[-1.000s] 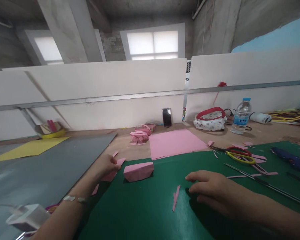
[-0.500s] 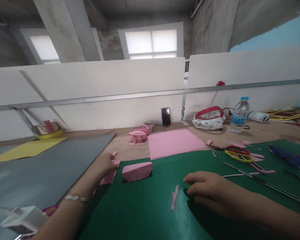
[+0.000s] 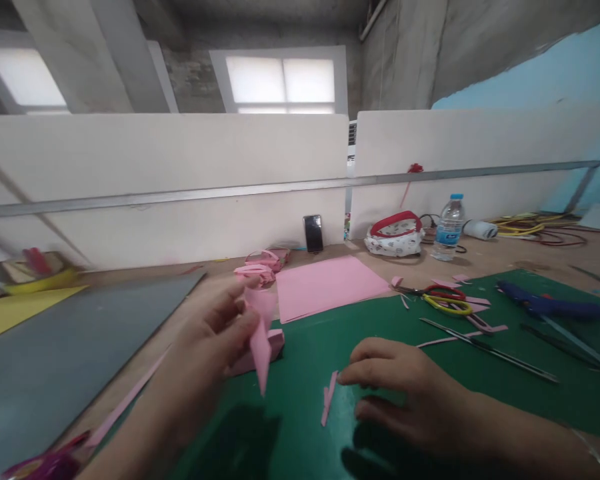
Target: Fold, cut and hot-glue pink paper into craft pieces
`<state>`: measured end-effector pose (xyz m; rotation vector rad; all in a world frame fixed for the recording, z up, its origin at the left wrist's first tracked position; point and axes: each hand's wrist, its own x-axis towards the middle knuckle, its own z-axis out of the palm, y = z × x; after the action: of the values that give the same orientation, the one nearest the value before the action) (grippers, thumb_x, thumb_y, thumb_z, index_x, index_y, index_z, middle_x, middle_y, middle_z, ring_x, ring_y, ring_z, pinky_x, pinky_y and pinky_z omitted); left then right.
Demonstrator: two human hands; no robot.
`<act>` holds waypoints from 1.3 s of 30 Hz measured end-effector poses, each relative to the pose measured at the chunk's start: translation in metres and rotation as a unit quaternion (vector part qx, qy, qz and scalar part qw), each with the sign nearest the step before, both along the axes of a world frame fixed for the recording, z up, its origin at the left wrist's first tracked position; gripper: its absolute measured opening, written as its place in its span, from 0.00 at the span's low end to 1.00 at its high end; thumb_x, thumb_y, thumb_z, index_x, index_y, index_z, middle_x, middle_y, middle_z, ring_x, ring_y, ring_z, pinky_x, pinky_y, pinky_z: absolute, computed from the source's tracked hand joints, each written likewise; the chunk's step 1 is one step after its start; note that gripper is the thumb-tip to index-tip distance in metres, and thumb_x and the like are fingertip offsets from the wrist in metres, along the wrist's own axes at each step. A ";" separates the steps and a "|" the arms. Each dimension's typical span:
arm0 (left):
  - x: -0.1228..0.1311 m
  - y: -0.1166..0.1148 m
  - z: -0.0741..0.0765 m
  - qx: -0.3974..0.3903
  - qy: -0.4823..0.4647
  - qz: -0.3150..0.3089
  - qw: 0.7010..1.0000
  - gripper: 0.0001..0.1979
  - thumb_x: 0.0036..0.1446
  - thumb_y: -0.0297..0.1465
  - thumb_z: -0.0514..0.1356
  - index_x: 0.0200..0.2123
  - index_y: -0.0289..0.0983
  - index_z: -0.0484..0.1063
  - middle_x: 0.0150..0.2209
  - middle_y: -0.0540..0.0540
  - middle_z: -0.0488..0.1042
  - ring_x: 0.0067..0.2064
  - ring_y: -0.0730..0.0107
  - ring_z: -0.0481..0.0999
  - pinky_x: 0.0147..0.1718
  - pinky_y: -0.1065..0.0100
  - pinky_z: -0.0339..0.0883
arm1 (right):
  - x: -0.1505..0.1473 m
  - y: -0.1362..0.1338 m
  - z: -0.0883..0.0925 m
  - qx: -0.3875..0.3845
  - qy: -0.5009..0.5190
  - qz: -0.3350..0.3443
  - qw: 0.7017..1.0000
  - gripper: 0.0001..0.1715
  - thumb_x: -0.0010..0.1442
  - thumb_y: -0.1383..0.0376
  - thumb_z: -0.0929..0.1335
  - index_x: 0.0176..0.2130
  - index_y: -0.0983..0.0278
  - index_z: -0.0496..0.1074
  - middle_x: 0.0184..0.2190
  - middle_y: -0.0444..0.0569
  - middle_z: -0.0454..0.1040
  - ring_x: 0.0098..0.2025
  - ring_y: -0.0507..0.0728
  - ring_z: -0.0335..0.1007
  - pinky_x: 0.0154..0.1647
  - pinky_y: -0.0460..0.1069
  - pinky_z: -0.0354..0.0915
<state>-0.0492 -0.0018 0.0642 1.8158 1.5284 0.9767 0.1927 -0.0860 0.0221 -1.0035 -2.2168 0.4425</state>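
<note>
My left hand [image 3: 220, 333] pinches a folded piece of pink paper [image 3: 261, 340] between thumb and fingers, lifted off the table. Behind it, partly hidden, a folded pink paper shape [image 3: 276, 343] rests on the green cutting mat [image 3: 300, 440]. My right hand [image 3: 400, 387] hovers low over the mat with its fingers apart and nothing in them. Close to its fingertips lie narrow pink paper strips [image 3: 329, 400].
Pink sheets [image 3: 330, 287] lie behind the mat, beside folded pink pieces [image 3: 255, 272]. To the right are scissors [image 3: 447, 303], a long metal tool [image 3: 490, 350], a blue glue gun [image 3: 545, 303] and a water bottle [image 3: 449, 228]. A phone [image 3: 313, 233] leans against the partition.
My left hand has picked up the pink paper from the mat's left edge and brought it up and rightward, in front of the folded shape. The camera has turned slightly right.
</note>
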 end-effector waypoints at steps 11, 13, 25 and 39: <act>0.042 -0.021 -0.042 -0.126 -0.102 -0.147 0.976 0.21 0.40 0.47 0.62 0.38 0.44 0.67 0.28 0.50 0.77 0.31 0.61 0.77 0.29 0.65 0.72 | -0.012 -0.003 -0.007 -0.066 0.174 -0.108 0.977 0.07 0.56 0.67 0.69 0.28 0.67 0.76 0.25 0.44 0.67 0.28 0.49 0.63 0.29 0.44 0.59; 0.041 -0.020 -0.046 -0.117 -0.088 -0.149 0.978 0.20 0.39 0.45 0.64 0.37 0.44 0.69 0.32 0.49 0.77 0.35 0.59 0.77 0.32 0.65 0.72 | -0.007 0.000 -0.006 -0.116 0.195 -0.130 0.965 0.06 0.52 0.67 0.72 0.25 0.66 0.77 0.23 0.43 0.68 0.27 0.49 0.63 0.28 0.44 0.58; 0.040 -0.023 -0.050 -0.118 -0.144 -0.147 0.971 0.13 0.37 0.42 0.69 0.27 0.43 0.74 0.26 0.52 0.77 0.32 0.63 0.75 0.31 0.69 0.68 | 0.005 0.017 -0.001 -0.296 0.303 -0.190 0.886 0.10 0.46 0.66 0.72 0.20 0.68 0.69 0.17 0.40 0.66 0.21 0.47 0.57 0.22 0.43 0.52; 0.039 -0.026 -0.048 -0.045 -0.065 -0.188 0.979 0.13 0.52 0.43 0.60 0.24 0.41 0.75 0.28 0.50 0.74 0.33 0.66 0.72 0.34 0.71 0.63 | 0.011 0.026 -0.015 -0.271 0.259 -0.163 0.913 0.07 0.51 0.69 0.69 0.34 0.69 0.74 0.30 0.49 0.75 0.31 0.53 0.69 0.33 0.46 0.62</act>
<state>-0.0102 -0.0281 0.0159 1.8486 1.0793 0.8104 0.2037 -0.0595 0.0069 -1.3220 -1.4381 1.0652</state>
